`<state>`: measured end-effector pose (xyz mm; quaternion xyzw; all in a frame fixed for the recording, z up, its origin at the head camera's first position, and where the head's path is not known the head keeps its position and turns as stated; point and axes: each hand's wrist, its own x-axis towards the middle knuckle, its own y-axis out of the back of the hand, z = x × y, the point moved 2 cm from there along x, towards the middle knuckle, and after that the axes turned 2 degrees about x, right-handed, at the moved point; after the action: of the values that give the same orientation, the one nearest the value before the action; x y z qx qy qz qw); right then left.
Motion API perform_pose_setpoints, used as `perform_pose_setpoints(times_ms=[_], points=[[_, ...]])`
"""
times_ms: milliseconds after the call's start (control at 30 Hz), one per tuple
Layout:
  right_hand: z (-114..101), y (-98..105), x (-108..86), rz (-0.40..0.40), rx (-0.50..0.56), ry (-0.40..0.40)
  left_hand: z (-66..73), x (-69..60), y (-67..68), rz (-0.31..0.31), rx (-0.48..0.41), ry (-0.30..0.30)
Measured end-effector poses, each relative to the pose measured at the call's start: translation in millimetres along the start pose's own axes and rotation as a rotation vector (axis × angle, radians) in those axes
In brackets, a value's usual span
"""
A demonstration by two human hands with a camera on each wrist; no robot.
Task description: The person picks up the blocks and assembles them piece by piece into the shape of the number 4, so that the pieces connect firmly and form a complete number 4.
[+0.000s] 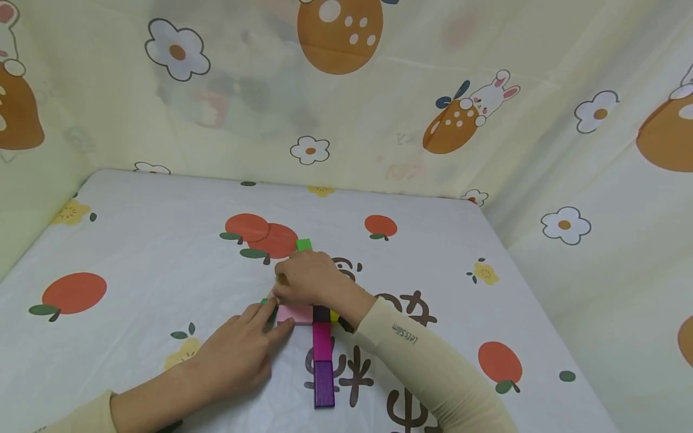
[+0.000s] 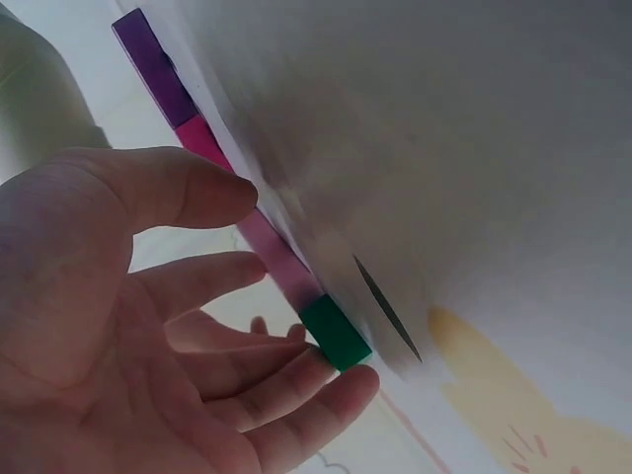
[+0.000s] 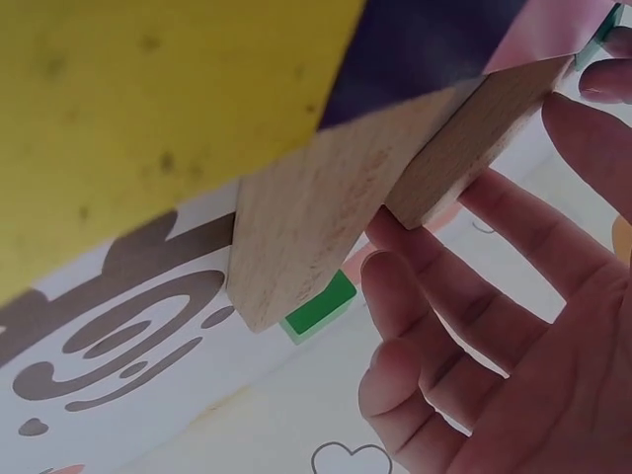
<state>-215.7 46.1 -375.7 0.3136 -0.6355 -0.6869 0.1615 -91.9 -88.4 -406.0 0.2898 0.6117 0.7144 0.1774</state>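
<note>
My right hand (image 1: 308, 278) reaches across the block layout. Its thumb and fingers hold a plain wooden block (image 3: 479, 143), which lies along a second wooden block (image 3: 321, 202). My left hand (image 1: 230, 355) lies at the near left, fingers fairly straight. Its thumb touches the front side of a light pink block (image 1: 295, 315), and its fingertips are by a dark green block (image 2: 336, 333). Right of the pink block come a dark purple block (image 1: 322, 314) and a yellow block (image 3: 158, 118). A magenta block (image 1: 322, 341) and a purple block (image 1: 324, 385) run toward me.
A bright green block (image 1: 304, 244) shows beyond my right hand. The white tablecloth (image 1: 162, 240) bears printed fruit, flowers and dark brown lettering. A patterned curtain (image 1: 243, 120) hangs behind the table and along both sides.
</note>
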Motion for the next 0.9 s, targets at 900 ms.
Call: perform_pose_setpoints(times_ms=[900], points=[[15,10,1.0,0.036,0.141,-0.074,-1.9,2.0,-1.4,0.016,0.025,-0.004]])
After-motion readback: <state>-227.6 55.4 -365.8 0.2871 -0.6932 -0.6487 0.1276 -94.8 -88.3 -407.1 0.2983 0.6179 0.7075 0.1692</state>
